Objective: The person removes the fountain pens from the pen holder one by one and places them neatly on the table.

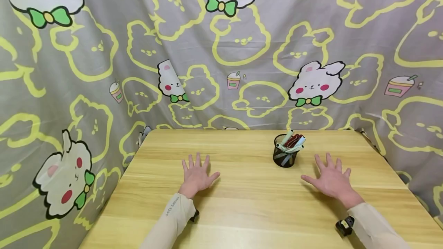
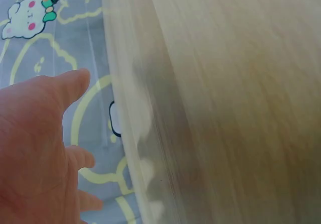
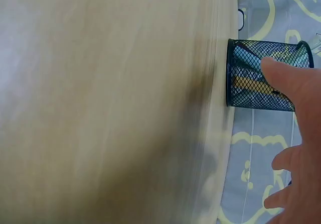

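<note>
A black mesh pen holder (image 1: 284, 156) stands upright on the wooden table, right of the middle and towards the back. Several pens or markers (image 1: 290, 141) with pale barrels lean in it, along with something dark red. My left hand (image 1: 197, 176) is to the left of the holder, palm down with fingers spread, and holds nothing. To the holder's right, my right hand (image 1: 333, 180) is spread in the same way, also holding nothing. The right wrist view shows the mesh holder (image 3: 251, 96) beyond the thumb; a gap separates them in the head view.
The light wooden table (image 1: 249, 210) has its back edge against a grey curtain (image 1: 221, 99) printed with yellow outlines and white rabbits. This cloth also hangs along the left and right sides. A dark wrist device (image 1: 345, 226) sits under the right sleeve.
</note>
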`<state>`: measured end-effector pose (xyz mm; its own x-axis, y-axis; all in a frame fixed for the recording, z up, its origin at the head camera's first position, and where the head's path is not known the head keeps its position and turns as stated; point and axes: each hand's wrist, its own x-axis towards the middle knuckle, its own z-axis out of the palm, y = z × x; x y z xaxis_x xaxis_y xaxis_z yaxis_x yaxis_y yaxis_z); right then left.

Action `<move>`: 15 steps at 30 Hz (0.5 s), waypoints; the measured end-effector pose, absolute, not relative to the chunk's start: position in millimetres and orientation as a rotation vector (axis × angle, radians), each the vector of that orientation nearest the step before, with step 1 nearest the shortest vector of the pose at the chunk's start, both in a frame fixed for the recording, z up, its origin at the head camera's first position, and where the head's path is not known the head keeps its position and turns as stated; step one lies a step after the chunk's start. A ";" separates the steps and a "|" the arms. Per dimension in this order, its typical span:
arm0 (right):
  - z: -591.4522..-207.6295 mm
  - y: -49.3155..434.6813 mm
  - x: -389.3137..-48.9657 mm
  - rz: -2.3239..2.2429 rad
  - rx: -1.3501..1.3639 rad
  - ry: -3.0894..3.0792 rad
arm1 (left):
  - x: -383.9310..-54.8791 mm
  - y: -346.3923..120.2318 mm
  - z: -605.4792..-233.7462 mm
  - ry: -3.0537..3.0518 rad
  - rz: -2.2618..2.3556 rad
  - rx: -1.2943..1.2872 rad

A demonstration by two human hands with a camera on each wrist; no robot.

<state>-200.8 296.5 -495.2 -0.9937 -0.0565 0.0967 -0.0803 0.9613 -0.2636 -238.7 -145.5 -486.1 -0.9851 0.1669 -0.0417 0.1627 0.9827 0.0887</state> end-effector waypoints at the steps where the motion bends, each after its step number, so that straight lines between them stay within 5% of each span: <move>1: -494.9 296.5 -200.6 0.425 0.103 -3.022 | -238.7 -144.9 -486.2 3.079 0.134 0.260; 15: -496.0 296.9 -240.4 1.379 0.231 -2.865 | -270.4 -115.5 -487.6 3.078 0.597 0.592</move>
<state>-240.4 296.9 -496.0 -0.9885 -0.1500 0.0207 -0.1098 0.6157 -0.7803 -270.4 -115.5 -487.6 -0.9300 0.3486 0.1168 0.3670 0.8613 0.3515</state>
